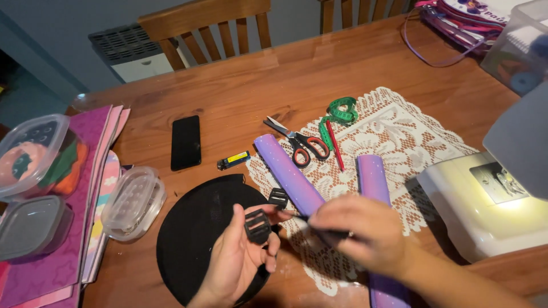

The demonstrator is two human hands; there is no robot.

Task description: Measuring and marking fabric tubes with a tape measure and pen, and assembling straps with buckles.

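Low in the frame, just right of centre, the left hand [242, 259] pinches a black plastic buckle [257, 226] between thumb and fingers. Beside it, the right hand [359, 228] is closed around a thin dark strap end [302, 217] aimed at the buckle. Under the left hand lies a round black fabric piece [194, 228] on the wooden table [274, 80]. A second black buckle [278, 197] sits just above, touching a purple roll [288, 171]; another purple roll [374, 182] runs under the right hand across a white lace doily [399, 137]. At lower left are clear plastic containers [134, 202] and pink sheets [85, 171]. Farther up lie a lighter [233, 160], a black phone [186, 142], scissors [299, 142], a red pencil [335, 145] and a green tape measure [339, 114]. A white sewing machine [485, 199] stands at right.
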